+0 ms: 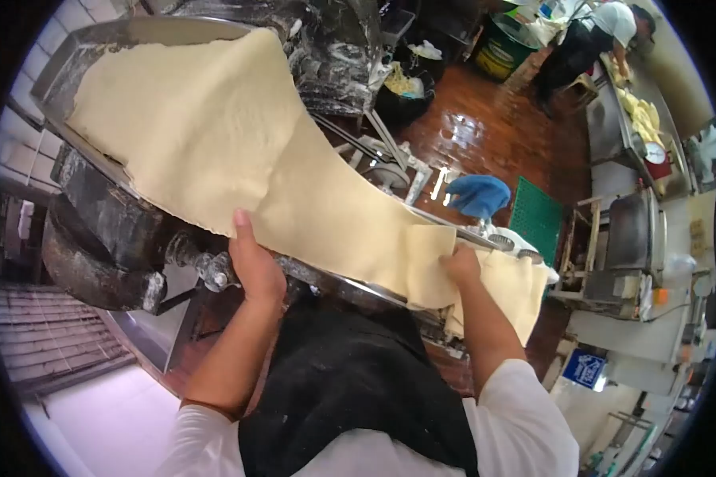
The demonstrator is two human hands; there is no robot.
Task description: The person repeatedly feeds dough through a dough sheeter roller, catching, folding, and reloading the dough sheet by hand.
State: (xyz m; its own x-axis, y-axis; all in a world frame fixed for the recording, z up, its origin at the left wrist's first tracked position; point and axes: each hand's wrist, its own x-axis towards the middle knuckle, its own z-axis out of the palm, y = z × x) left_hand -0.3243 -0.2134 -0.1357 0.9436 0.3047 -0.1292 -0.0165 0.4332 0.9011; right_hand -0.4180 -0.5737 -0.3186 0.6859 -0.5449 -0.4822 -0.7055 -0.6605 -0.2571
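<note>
A long, wide sheet of pale dough (207, 119) stretches from a metal tray (143, 30) at upper left down to the right along a machine bed. My left hand (256, 266) is at the sheet's near edge, thumb stretched up against the dough; its other fingers are hidden beneath the sheet. With fingers curled, my right hand (461, 266) grips a folded flap of the dough. Under and beyond it lie more layers of folded dough (517, 286), hanging over the near side.
Flour-dusted machinery (334, 63) stands behind the dough, and a dark roller assembly (103, 254) sits at left. A blue cloth (479, 195) hangs past the bed. Across the floor (485, 119) are a green drum (503, 49) and another person (589, 48) bending at a counter (676, 163).
</note>
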